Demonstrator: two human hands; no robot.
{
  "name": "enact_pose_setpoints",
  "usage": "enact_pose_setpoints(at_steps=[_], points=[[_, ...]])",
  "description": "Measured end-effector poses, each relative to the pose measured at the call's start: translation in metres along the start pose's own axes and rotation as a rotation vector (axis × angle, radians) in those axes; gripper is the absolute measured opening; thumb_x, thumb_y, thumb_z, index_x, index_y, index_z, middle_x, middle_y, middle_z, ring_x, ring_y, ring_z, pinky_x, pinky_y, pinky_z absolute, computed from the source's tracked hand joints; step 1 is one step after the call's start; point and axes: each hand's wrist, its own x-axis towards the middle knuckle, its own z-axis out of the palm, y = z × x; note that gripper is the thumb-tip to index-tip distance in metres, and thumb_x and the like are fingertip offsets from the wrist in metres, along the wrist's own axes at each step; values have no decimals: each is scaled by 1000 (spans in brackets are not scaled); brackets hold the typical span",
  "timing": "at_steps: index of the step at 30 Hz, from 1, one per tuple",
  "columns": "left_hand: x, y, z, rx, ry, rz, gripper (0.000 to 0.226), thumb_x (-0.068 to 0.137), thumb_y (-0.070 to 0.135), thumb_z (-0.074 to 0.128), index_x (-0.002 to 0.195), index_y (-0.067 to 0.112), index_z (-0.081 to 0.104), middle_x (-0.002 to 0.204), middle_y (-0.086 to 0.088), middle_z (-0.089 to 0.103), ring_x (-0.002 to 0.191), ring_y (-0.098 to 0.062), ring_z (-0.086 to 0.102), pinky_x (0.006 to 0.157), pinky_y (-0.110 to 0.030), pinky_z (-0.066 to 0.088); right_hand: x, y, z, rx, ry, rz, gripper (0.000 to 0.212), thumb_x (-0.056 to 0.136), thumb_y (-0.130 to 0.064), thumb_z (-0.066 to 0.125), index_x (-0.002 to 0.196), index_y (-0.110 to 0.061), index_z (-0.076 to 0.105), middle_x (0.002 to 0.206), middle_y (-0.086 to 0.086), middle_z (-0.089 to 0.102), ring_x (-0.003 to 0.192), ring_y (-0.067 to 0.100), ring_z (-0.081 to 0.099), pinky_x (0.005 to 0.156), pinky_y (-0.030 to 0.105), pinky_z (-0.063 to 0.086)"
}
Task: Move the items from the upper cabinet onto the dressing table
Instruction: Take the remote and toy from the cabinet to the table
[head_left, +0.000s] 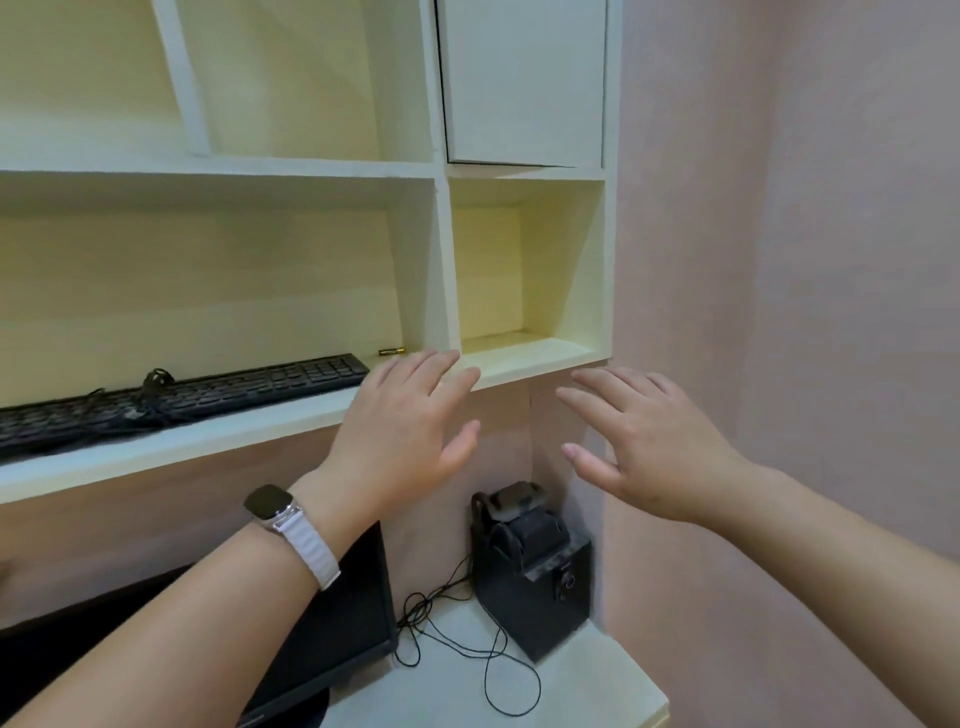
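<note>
— What's around you?

— A cream upper cabinet (291, 169) on a pink wall, and the white dressing table (571, 675) below it.

— And on its shelves?

— A black keyboard (197, 395) lies on the cabinet's long lower shelf, a small battery (390, 352) at its right end.

— Your hands?

— My left hand (402, 431) and right hand (644, 441) are raised before the cabinet's bottom edge, fingers spread, holding nothing. Below the cabinet stand a monitor (332, 639) and a black speaker (535, 571).
</note>
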Motion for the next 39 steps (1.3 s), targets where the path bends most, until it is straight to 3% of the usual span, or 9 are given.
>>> enact_pose_setpoints(at_steps=[11,18,23,30,39], points=[[103,-24,1,200,120,-96,51,85,43,52,125,13,62,131,-11,60,123,-33,53,100,-48,40,111,85,29,32,203,-192,56,89,-53,41,124,-15,63,127,10,62,115,32,58,95,41,42],[159,-38,-1,377,74,-147,52,86,42,52,128,11,59,133,-15,58,124,-35,52,101,-50,42,192,117,18,-84,293,-406,57,89,-53,42,126,-14,59,128,12,60,115,33,56,93,45,47],[189,-54,1,475,106,-127,48,83,36,58,123,8,62,127,-17,61,118,-37,56,97,-49,45,244,125,3,-122,360,-476,55,88,-53,42,126,-15,58,132,11,57,119,32,54,95,45,45],[212,-92,11,518,281,3,42,82,29,62,117,6,65,125,-16,61,114,-35,57,84,-45,48,308,120,-9,-159,525,-579,51,86,-47,42,122,-14,57,128,9,57,117,31,54,94,44,45],[214,-126,48,585,480,133,53,88,42,47,130,11,56,140,-12,54,126,-30,49,106,-48,34,362,117,-6,-268,634,-709,50,89,-48,43,126,-16,57,142,11,50,137,33,39,110,48,32]])
